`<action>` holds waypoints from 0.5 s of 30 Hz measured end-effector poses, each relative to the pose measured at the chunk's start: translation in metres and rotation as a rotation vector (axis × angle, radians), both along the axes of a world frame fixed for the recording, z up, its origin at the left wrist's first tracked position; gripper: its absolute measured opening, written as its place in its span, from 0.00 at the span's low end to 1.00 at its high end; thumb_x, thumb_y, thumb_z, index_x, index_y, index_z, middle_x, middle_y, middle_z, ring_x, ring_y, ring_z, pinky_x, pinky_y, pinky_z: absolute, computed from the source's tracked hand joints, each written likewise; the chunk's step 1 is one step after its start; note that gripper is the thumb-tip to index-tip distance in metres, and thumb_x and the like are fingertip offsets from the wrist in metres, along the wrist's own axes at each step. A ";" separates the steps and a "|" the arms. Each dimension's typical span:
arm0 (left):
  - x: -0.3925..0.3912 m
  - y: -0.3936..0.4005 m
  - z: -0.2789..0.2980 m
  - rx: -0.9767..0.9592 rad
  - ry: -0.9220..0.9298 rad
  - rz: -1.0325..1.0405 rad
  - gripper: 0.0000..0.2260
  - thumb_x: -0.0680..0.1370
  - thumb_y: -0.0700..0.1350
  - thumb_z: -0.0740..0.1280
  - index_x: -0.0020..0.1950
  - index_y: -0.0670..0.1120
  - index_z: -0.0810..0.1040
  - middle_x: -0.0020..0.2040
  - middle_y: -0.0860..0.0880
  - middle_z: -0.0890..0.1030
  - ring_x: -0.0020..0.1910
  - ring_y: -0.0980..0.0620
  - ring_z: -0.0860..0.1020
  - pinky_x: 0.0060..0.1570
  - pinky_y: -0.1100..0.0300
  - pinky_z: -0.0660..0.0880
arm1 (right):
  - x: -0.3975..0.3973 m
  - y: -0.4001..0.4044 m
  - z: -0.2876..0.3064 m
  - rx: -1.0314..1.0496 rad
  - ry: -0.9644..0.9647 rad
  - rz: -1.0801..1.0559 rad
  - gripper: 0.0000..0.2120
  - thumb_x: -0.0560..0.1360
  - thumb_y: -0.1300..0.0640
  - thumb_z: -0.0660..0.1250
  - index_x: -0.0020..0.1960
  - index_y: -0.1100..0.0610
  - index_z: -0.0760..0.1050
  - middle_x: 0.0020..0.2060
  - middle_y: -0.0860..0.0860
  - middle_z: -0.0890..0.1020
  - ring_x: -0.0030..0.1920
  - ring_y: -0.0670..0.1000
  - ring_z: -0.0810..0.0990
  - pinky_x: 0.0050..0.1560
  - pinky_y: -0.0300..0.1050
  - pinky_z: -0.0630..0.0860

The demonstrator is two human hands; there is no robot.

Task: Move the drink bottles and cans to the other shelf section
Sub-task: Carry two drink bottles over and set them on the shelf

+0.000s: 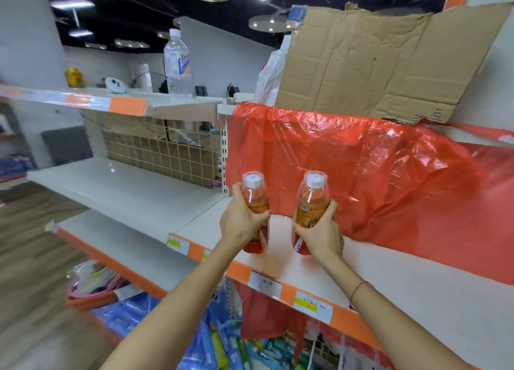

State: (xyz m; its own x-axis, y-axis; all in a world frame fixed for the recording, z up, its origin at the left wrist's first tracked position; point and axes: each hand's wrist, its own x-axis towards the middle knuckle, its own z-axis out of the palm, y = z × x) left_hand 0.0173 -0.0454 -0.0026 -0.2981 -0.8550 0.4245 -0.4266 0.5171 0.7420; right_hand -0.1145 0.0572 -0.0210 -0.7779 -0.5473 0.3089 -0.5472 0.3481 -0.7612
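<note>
A white shop shelf (pixel 361 280) with an orange price strip runs across the view. The left hand (pixel 239 222) is curled round one orange bottle (pixel 257 202), the right hand (pixel 319 234) round a second bottle (pixel 310 200); both stand upright near the shelf's front edge, just beside each other. Behind them hangs a red plastic sheet (pixel 375 158), cardboard (pixel 375 63) above it. Far left, on the top shelf, stand a clear bottle (pixel 177 63) and a yellow can (pixel 74 77).
</note>
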 end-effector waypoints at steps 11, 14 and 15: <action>0.213 0.042 0.002 0.013 0.097 0.630 0.33 0.68 0.51 0.74 0.68 0.49 0.61 0.54 0.44 0.80 0.54 0.40 0.78 0.52 0.52 0.71 | 0.182 -0.043 0.013 -0.032 -0.068 0.604 0.41 0.67 0.50 0.75 0.70 0.54 0.54 0.57 0.58 0.77 0.54 0.63 0.78 0.49 0.52 0.73; 0.280 0.064 0.001 0.035 0.073 0.808 0.34 0.66 0.55 0.74 0.66 0.49 0.61 0.56 0.45 0.80 0.55 0.40 0.78 0.52 0.50 0.72 | 0.242 -0.047 0.015 -0.031 -0.078 0.761 0.41 0.66 0.52 0.75 0.69 0.55 0.54 0.58 0.59 0.77 0.55 0.63 0.77 0.49 0.52 0.73; 0.303 0.072 0.000 0.042 0.060 0.862 0.35 0.66 0.55 0.74 0.66 0.49 0.61 0.56 0.45 0.80 0.54 0.40 0.78 0.52 0.50 0.73 | 0.263 -0.047 0.015 -0.040 -0.077 0.820 0.41 0.66 0.52 0.76 0.69 0.54 0.54 0.57 0.59 0.77 0.54 0.63 0.77 0.49 0.51 0.73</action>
State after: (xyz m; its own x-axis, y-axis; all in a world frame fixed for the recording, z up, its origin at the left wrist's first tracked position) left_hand 0.3206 0.0266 -0.0024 0.4829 -0.7880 0.3819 -0.6172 0.0030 0.7868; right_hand 0.1485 0.0102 -0.0061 -0.1559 -0.9404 0.3023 -0.5617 -0.1673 -0.8102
